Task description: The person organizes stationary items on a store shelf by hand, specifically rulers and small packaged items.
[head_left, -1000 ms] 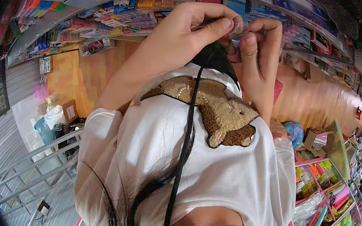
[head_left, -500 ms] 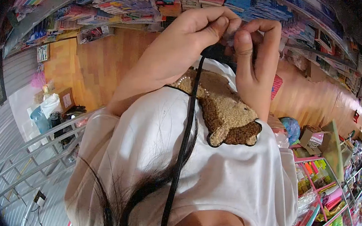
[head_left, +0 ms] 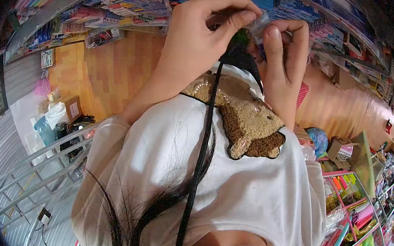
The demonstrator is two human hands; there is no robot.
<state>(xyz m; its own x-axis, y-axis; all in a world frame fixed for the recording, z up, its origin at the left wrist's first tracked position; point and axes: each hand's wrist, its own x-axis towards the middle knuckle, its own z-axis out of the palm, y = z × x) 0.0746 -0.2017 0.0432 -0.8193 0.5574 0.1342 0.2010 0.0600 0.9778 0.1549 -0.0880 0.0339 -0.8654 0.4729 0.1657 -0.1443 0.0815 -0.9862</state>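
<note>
In front of my chest, my left hand is closed, with thumb and forefinger pinching the edge of a small piece of clear plastic. Across from it, my right hand has its fingers curled in a pinch at the plastic's other side. What kind of plastic thing this is, I cannot make out. Below the fingers show something green and dark cloth, partly hidden. A black cord hangs down over my white shirt, which bears a fuzzy brown bear patch.
Shelves packed with stationery and packets run along the far side. To the right stands a pink-edged display case with colourful goods. Metal rails and bags are on the left, beside a wooden floor.
My left hand has moved up, and its wrist is more upright. The fingertips of both hands have spread slightly, so more of the clear plastic and the green thing below show.
</note>
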